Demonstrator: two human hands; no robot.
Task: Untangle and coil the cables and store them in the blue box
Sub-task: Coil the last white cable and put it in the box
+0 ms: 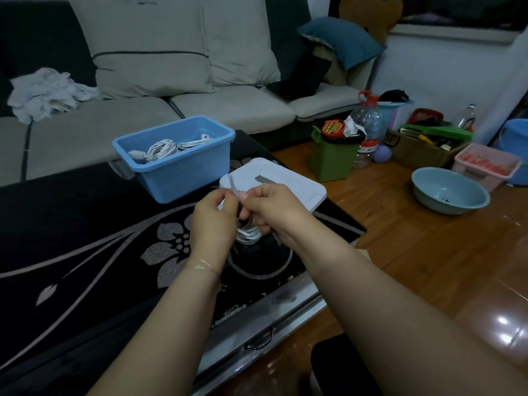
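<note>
Currently, step in hand: judged to be the securing of a small coil of white cable (248, 234) with a thin grey strap or tie (233, 186) before storage.
Left hand (212, 221): fingers curled, gripping the upper part of the coil and the strap's base; exact finger lie hidden from this angle.
Right hand (271, 208): thumb and forefinger pinching the strap's free part, other fingers curled against the coil.
Cable position: held between both hands, above the black glass table with silver flower pattern (85, 238); loops hang at 6 o'clock from the fingertips.
Blue plastic rectangular box (183, 172): on the table at 11 o'clock from the hands, near but not touching them; open-topped.
Box contents: two white coiled cables (163, 148) already lying inside.
White flat rounded-corner lid or board (285, 184): on the table just beyond the hands, at 12 to 1 o'clock, beside the box.
Method, advised: keep the left grip firm so loops stay stacked; draw the strap snug round the middle, not so tight as to kink the wire.
Risk, judged: loosened grip lets loops spring apart.
Remaining, judged: fasten, then carry to 11 o'clock and lay in the box.
</note>
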